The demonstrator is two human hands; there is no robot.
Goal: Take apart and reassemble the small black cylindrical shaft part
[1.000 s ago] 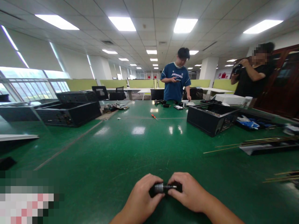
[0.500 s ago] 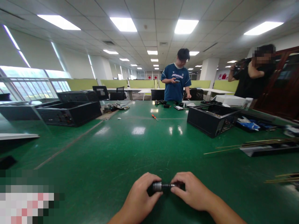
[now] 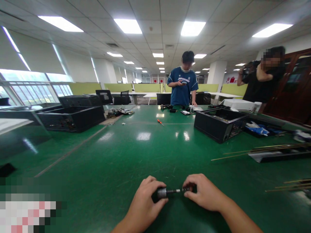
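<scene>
Low in the head view, both of my hands hold one small tool over the green table. My left hand is closed round its thick end, where a silver collar shows. A thin dark shaft runs right from the collar. My right hand pinches the shaft's far end with its fingertips. What lies inside either palm is hidden.
Open black computer cases stand at the left and right. Thin brass rods lie on a dark panel at the right. A small orange screwdriver lies mid-table. A person in blue stands at the far edge, another in black at the right.
My right hand has slid a little to the right along the shaft, so more of the thin shaft shows between my hands. The person in black has lifted an arm higher.
</scene>
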